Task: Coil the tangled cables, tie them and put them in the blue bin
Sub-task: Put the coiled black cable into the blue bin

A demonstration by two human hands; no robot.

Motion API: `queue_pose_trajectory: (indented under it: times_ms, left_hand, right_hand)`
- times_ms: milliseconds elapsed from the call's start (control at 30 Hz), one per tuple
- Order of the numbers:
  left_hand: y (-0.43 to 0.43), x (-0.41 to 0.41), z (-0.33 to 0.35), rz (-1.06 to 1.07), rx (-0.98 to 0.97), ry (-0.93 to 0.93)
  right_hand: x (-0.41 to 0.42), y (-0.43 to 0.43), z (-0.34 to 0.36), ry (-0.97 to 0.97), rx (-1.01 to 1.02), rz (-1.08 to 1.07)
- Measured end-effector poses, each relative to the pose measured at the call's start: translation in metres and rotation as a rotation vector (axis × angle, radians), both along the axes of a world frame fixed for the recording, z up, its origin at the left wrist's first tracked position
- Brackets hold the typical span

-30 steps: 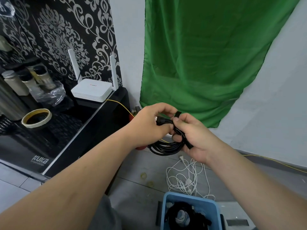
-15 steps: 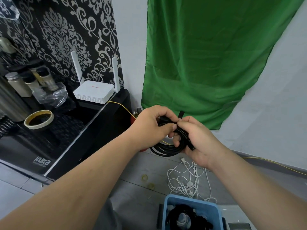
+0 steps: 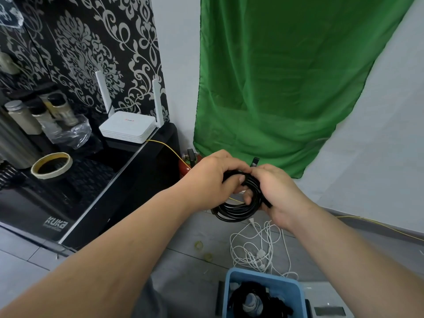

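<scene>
- Blue bin [image 3: 226, 294]: on the floor, nearest the person and at the low edge of the view. Dark cable bundles already lie inside it. It sits below the hands and a little toward the person's right.
- White cable [image 3: 257, 246]: a loose tangle on the floor just beyond the bin, touching its far rim. It is not coiled and no hand is on it.
- Black coil [image 3: 236, 211]: held in the air between both hands, above the white cable. Its loops hang down and its upper arc is hidden inside the grip. The loop plane stands roughly upright, face toward the person.
- Left hand [image 3: 213, 173]: fingers curled over the top of the coil, with the thumb pressed onto the strands at the upper left.
- Right hand [image 3: 277, 191]: fingers curled round the coil's right side. The fingertips meet the left hand's at the top of the loop. I cannot tell exactly what they pinch there.
- Strap tail [image 3: 255, 162]: a short dark end poking straight up from where the two sets of fingertips meet. It runs across the strands, not along them.
- Judgement: the tie is in progress. The governing relation is that the tail lies above and between the fingertips, so cinching means pulling it across the bundle.
- Judgement: for the drop, the right hand is the nearer one to the bin.
- Green cloth [image 3: 286, 76]: hangs on the far wall behind the hands.
</scene>
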State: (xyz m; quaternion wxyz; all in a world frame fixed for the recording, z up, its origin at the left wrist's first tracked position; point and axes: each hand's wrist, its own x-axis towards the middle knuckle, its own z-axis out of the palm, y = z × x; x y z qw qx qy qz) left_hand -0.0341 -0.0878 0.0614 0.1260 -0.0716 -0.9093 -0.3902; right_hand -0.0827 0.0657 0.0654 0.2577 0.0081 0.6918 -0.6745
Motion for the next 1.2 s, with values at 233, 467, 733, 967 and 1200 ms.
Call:
queue_pose_trajectory:
  times_ms: [233, 467, 733, 967, 1200]
  left_hand:
    - [0.001, -0.001, 0.002, -0.001, -0.032, -0.148]
    - [0.002, 0.001, 0.007, 0.142, 0.353, -0.158]
    - [-0.001, 0.001, 0.005, 0.190, 0.588, -0.221]
    - [0.001, -0.003, 0.001, 0.253, 0.698, -0.279]
    - [0.030, -0.012, 0.009, 0.294, 0.809, -0.439]
  right_hand:
    - [0.003, 0.004, -0.003, 0.000, -0.017, 0.014]
    - [0.008, 0.003, -0.001, 0.043, -0.074, 0.067]
    - [0.009, 0.006, -0.004, 0.192, -0.003, 0.135]
    - [0.006, 0.015, -0.005, 0.519, 0.114, 0.136]
    - [0.000, 0.043, -0.005, 0.596, 0.276, 0.233]
